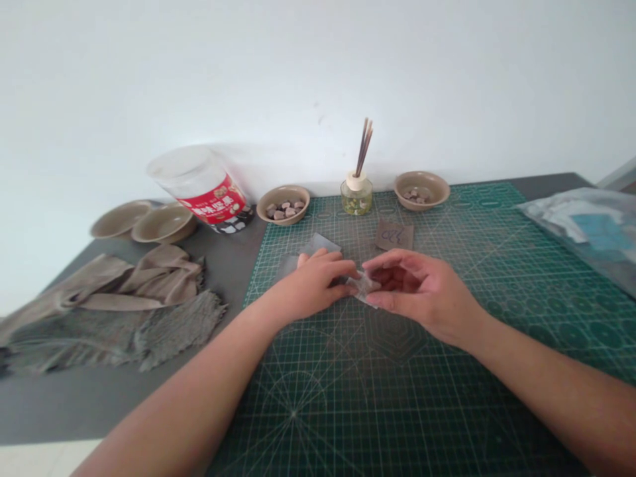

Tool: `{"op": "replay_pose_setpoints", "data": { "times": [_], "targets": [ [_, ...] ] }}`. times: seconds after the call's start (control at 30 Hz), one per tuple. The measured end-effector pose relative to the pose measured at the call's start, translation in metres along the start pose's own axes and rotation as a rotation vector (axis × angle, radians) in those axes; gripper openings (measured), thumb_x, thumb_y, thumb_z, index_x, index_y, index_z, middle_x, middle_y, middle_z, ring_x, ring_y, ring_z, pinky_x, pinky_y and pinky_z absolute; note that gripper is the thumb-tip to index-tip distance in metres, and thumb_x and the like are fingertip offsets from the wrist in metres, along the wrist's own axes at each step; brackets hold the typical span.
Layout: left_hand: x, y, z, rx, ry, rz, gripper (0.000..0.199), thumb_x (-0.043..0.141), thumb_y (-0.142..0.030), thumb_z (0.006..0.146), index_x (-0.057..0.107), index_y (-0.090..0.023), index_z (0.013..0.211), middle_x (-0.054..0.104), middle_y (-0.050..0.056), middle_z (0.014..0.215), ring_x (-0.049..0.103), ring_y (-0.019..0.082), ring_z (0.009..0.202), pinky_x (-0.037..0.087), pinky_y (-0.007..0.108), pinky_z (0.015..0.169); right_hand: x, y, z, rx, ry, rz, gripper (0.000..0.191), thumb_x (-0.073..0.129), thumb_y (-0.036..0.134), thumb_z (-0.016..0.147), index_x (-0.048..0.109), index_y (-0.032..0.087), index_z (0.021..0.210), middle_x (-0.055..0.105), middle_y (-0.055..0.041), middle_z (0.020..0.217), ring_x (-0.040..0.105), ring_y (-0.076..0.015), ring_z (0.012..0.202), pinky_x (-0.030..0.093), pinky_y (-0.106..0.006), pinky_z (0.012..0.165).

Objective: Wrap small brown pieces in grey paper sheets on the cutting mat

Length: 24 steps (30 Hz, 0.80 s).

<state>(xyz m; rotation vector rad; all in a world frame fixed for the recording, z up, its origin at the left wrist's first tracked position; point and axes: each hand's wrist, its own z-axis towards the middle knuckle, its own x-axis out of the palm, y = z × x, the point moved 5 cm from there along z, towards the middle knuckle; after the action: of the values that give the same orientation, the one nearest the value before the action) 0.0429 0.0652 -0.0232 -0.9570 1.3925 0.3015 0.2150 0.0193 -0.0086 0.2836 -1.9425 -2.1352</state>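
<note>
- 2 hands, both at one small clear packet [362, 285] above the green cutting mat [318, 411], mid-mat.
- Left hand [311, 281]: pinched packet's near edge between thumb and fingers.
- Right hand [434, 291]: curled, thumb and fingertip touched packet's other side; couldn't tell if it gripped.
- Clear plastic sheet [324, 244] lay just beyond left hand, partly hidden; count unclear.
- 1 brown square [402, 236] with handwritten marks, beyond right hand.
- 4 bowls total: 1 bowl of larger stones [283, 193], 1 bowl of smaller stones [438, 192], 2 touching bowls [166, 225] far left; stones too small to count surely.
- 1 jar [191, 175], red label, tilted in view, between bowls.
- 1 glass bottle [356, 199] with several sticks [364, 147], overlapping, uncounted.
- 2 cloths [171, 275], rumpled, on bench [64, 404], left.
- 1 big plastic bag [561, 205], right, white and blue contents.
</note>
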Motion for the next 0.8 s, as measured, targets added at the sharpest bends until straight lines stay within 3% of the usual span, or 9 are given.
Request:
{"op": "replay_pose_setpoints", "data": {
  "times": [0.3, 0.5, 0.6, 0.8],
  "targets": [
    [-0.001, -0.001, 0.001, 0.007, 0.013, -0.016, 0.018, 0.054, -0.040, 0.098, 0.064, -0.025, 0.102, 0.060, 0.001, 0.095, 0.052, 0.024, 0.100, 0.031, 0.037, 0.079, 0.004, -0.022, 0.003, 0.291, 0.075, 0.477, 0.026, 0.079, 0.025, 0.083, 0.078, 0.019, 0.108, 0.079, -0.0071, 0.099, 0.075, -0.0172, 0.086, 0.060, -0.031, 0.082],
    [-0.002, -0.002, 0.000, 0.021, 0.010, -0.027, 0.020, 0.054, -0.040, 0.098, 0.066, -0.025, 0.101, 0.060, 0.002, 0.095, 0.052, 0.024, 0.101, 0.031, 0.035, 0.077, 0.006, -0.018, 0.001, 0.324, 0.189, 0.547, 0.022, 0.081, 0.024, 0.081, 0.077, 0.020, 0.102, 0.079, -0.0046, 0.095, 0.076, -0.0174, 0.083, 0.062, -0.028, 0.075],
    [-0.001, -0.002, 0.000, 0.013, 0.013, -0.016, 0.019, 0.055, -0.039, 0.098, 0.066, -0.025, 0.103, 0.060, 0.002, 0.095, 0.052, 0.024, 0.101, 0.031, 0.035, 0.078, 0.002, -0.018, 0.004, 0.242, 0.176, 0.384, 0.023, 0.080, 0.027, 0.082, 0.075, 0.023, 0.104, 0.077, -0.0001, 0.088, 0.074, -0.0153, 0.077, 0.059, -0.028, 0.071],
    [-0.001, -0.001, 0.000, 0.020, -0.003, -0.007, 0.017, 0.058, -0.038, 0.096, 0.066, -0.026, 0.103, 0.061, 0.002, 0.097, 0.054, 0.024, 0.103, 0.031, 0.036, 0.080, -0.011, -0.019, 0.013, 0.027, 0.085, -0.549, 0.013, 0.074, 0.031, 0.086, 0.076, 0.023, 0.097, 0.076, -0.0014, 0.088, 0.069, -0.0178, 0.080, 0.052, -0.031, 0.074]
  ]
}}
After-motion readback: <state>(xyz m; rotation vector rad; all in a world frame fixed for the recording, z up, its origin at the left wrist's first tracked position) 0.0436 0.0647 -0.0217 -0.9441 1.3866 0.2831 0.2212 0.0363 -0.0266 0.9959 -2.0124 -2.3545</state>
